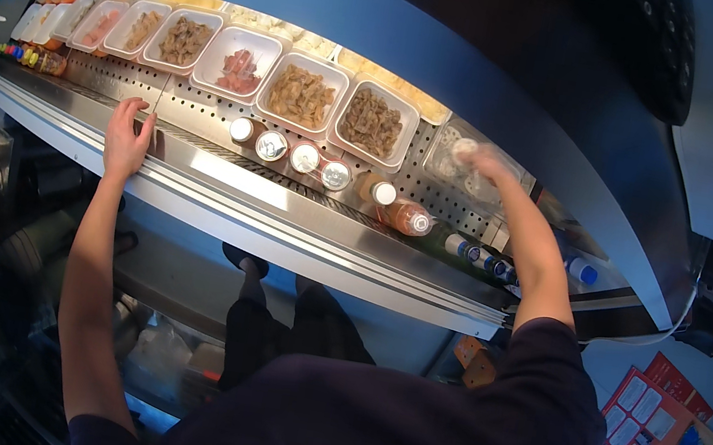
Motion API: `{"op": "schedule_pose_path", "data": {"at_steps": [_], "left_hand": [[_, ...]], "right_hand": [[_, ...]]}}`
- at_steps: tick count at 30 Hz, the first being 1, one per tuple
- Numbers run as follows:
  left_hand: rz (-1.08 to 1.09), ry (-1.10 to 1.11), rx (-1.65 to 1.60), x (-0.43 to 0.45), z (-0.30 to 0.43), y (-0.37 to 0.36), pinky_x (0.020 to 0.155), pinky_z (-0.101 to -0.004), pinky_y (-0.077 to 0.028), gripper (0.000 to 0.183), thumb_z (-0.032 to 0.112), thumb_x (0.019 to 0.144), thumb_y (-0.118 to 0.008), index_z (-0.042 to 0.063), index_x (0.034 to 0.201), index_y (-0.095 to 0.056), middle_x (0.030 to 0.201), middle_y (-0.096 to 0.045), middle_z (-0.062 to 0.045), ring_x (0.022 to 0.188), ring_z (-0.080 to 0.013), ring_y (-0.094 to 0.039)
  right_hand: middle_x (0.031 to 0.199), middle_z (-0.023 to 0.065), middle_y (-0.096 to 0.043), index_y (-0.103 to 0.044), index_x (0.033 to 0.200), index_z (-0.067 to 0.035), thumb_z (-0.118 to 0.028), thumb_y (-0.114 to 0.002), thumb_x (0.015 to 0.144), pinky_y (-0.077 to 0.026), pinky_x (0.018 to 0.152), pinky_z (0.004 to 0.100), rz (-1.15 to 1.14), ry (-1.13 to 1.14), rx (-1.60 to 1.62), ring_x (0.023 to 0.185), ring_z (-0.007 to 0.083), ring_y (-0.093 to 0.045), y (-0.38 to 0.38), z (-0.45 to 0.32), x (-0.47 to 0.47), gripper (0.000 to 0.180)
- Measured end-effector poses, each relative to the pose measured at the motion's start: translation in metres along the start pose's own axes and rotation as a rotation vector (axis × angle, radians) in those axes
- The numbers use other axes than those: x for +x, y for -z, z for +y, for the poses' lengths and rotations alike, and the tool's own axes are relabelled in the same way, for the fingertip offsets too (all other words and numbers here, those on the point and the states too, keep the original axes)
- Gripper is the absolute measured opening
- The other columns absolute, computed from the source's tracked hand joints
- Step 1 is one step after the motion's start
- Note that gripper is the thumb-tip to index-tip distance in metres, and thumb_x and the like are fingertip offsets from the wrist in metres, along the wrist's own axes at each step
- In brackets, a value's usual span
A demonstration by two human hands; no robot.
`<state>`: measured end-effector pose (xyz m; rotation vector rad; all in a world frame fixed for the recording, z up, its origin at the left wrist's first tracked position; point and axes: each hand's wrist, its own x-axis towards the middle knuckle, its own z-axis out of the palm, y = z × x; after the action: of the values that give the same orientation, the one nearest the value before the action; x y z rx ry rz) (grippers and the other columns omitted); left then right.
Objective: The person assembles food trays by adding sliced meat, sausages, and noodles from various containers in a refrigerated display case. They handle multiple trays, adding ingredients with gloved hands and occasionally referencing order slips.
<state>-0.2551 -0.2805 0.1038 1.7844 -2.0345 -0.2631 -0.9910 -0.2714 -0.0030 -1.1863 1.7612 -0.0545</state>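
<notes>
My left hand (127, 138) rests on the front metal edge of a lit display cabinet (325, 238), fingers a little apart and nothing held. Inside the cabinet, at the right, my right hand (492, 165) is motion-blurred over a clear plastic container (441, 159) of pale round slices, possibly lotus root. A white round piece (464, 147) lies at its fingertips; whether the fingers grip it is unclear. Left of that hand stand white trays of food: dark brown pieces (373, 123), lighter brown pieces (302, 97) and a small heap of red pieces (240, 70).
Along the cabinet's front ledge stand several capped bottles, among them a white-capped bottle (376, 188), an orange-red bottle (408, 218) and green bottles (455, 243). The overhanging blue-lit frame (391, 16) curves above. Red printed sheets (637, 425) lie at the lower right.
</notes>
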Motion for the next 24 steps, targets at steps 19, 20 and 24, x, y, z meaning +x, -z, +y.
{"op": "schedule_pose_path", "data": {"at_steps": [19,20,24], "left_hand": [[-0.030,0.037,-0.011,0.003,0.005,0.000,0.092,-0.0416,-0.046,0.025,0.023,0.092,-0.063,0.002,0.107,-0.063,0.115,-0.062,-0.014,0.107,-0.0353,-0.059],[-0.034,0.031,-0.021,0.007,0.005,-0.004,0.091,-0.0418,-0.046,0.025,0.023,0.092,-0.063,0.002,0.107,-0.063,0.115,-0.062,-0.013,0.107,-0.0353,-0.059],[-0.035,0.073,0.042,-0.007,0.006,0.003,0.090,-0.0426,-0.046,0.025,0.025,0.092,-0.063,0.004,0.106,-0.062,0.112,-0.062,-0.012,0.104,-0.0353,-0.059]], "right_hand": [[0.102,0.0214,-0.068,-0.062,0.114,-0.004,-0.020,-0.074,0.075,-0.051,0.084,0.0448,0.353,0.387,-0.587,0.094,0.0374,-0.066,-0.020,0.056,0.016,0.043],[0.103,0.0213,-0.068,-0.061,0.116,-0.004,-0.017,-0.072,0.077,-0.051,0.085,0.0451,0.400,0.467,-0.655,0.094,0.0370,-0.066,-0.018,0.071,0.018,0.043],[0.106,0.0165,-0.067,-0.058,0.121,-0.005,-0.009,-0.065,0.080,-0.055,0.075,0.0425,0.052,0.147,-0.331,0.089,0.0306,-0.067,-0.018,0.050,0.000,0.042]]}}
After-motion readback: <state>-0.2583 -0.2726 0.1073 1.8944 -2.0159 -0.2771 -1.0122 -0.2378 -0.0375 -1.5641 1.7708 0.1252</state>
